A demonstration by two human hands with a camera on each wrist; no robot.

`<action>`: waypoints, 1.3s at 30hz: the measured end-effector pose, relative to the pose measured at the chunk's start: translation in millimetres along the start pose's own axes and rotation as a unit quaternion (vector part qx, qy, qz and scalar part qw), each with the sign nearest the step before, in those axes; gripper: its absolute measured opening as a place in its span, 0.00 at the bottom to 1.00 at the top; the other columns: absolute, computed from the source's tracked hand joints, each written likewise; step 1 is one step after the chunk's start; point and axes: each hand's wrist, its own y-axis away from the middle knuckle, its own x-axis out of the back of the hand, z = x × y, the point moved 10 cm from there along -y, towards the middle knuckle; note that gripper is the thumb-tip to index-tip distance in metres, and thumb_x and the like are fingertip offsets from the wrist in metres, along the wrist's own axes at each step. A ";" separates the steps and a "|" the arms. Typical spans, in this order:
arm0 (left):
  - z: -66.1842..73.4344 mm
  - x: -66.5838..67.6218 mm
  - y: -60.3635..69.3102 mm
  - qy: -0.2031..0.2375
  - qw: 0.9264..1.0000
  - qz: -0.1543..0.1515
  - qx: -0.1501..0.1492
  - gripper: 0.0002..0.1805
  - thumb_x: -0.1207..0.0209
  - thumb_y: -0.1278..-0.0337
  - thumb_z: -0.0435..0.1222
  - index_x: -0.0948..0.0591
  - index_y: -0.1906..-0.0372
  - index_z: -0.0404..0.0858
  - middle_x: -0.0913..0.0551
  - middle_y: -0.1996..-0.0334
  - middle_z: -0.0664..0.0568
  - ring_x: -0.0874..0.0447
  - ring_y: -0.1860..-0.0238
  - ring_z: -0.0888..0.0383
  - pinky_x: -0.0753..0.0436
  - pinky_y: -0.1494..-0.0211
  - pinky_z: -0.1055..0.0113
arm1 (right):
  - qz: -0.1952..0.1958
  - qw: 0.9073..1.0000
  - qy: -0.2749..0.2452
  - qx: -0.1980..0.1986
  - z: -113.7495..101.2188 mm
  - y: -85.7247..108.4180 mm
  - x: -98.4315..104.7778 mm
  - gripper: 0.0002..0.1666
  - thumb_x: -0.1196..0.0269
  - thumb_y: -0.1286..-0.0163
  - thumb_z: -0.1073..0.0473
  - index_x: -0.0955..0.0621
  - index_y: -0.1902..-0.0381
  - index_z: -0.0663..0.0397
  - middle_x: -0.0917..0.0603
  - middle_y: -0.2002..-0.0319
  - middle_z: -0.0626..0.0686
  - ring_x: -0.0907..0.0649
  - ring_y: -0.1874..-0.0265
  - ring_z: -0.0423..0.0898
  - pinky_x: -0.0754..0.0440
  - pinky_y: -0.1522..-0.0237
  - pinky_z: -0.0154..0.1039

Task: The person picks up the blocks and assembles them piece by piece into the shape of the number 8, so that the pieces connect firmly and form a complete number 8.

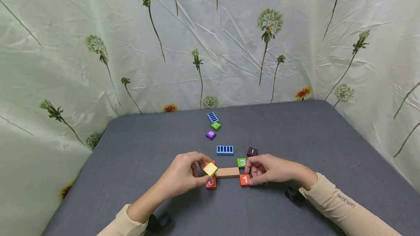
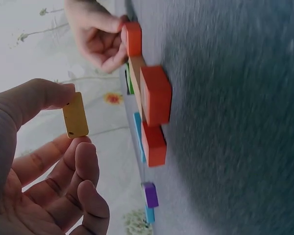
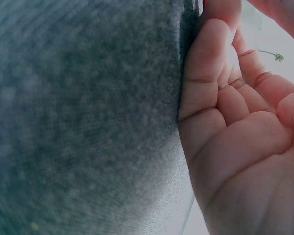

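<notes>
Counting from the tan plank [image 1: 228, 172] as centre, I read a white 1 on the near orange block [image 1: 244, 180] at four o'clock and a 3 on the green block [image 1: 241, 162] at two. Farther along two, the dark block [image 1: 252, 151] bears one pale stroke I can't settle. At eleven, the purple block [image 1: 211, 134] reads 8. Past three, my right sleeve [image 1: 344, 202] says "Lets", then letters too small for me.
</notes>
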 end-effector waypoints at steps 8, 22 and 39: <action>6.9 -17.4 15.2 0.024 0.999 -0.019 -0.013 0.17 0.21 0.49 0.32 0.12 0.54 0.46 0.17 0.66 0.57 0.24 0.76 0.73 0.21 0.70 0.72 | 0.002 1.000 -0.001 -0.003 2.2 -0.2 -0.4 0.15 0.26 0.29 0.57 0.19 0.53 0.57 0.19 0.69 0.44 0.22 0.73 0.34 0.24 0.69 0.28; 10.2 -44.2 29.0 0.010 0.997 -0.071 0.002 0.18 0.20 0.50 0.35 0.12 0.55 0.50 0.20 0.67 0.63 0.28 0.78 0.74 0.24 0.72 0.74 | 0.001 1.000 -0.002 -0.005 3.0 -0.5 -0.5 0.14 0.28 0.28 0.57 0.19 0.53 0.58 0.19 0.70 0.44 0.22 0.74 0.33 0.24 0.70 0.29; 0.8 -57.5 32.8 -0.016 0.991 -0.123 0.042 0.18 0.20 0.50 0.39 0.10 0.53 0.52 0.22 0.69 0.65 0.29 0.77 0.70 0.28 0.73 0.73 | 0.003 1.000 0.001 -0.008 3.1 0.6 0.7 0.14 0.27 0.28 0.56 0.18 0.53 0.57 0.19 0.70 0.44 0.23 0.74 0.34 0.25 0.69 0.28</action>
